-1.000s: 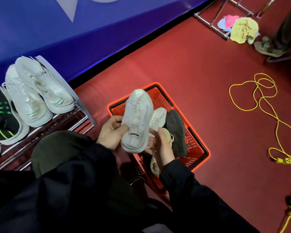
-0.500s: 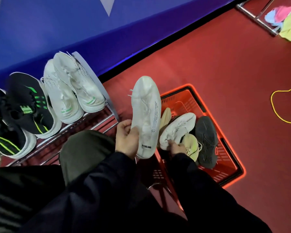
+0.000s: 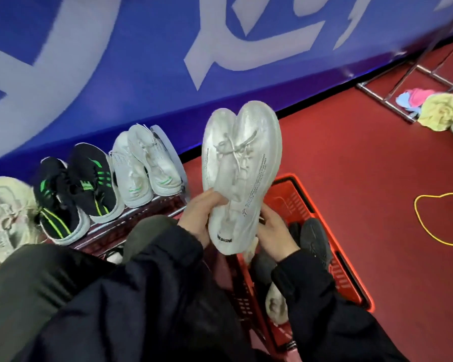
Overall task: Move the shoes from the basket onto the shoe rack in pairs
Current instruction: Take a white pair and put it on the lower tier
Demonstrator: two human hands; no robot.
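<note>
A pair of white shoes [image 3: 242, 173] is held side by side, toes pointing up, above the red basket [image 3: 351, 278]. My left hand [image 3: 202, 218] grips the left shoe near its heel. My right hand [image 3: 277, 231] grips the right shoe from the other side. Inside the basket lie dark grey shoes [image 3: 315, 239] and a pale shoe [image 3: 275, 304], partly hidden by my right sleeve. The shoe rack [image 3: 152, 207] at left carries a white pair [image 3: 144, 163], a black-and-green pair [image 3: 76, 194] and a cream shoe [image 3: 8, 212].
A blue banner wall [image 3: 141, 61] stands behind the rack. A yellow cord [image 3: 434, 218] lies on the red carpet at right. Cloths [image 3: 442, 111] sit by a metal frame [image 3: 385, 97] at the far right. My knee [image 3: 147, 231] is in front of the rack.
My right hand lifted a second white shoe out of the basket and brought it beside the one in my left hand. The view swung left and up, showing more of the rack.
</note>
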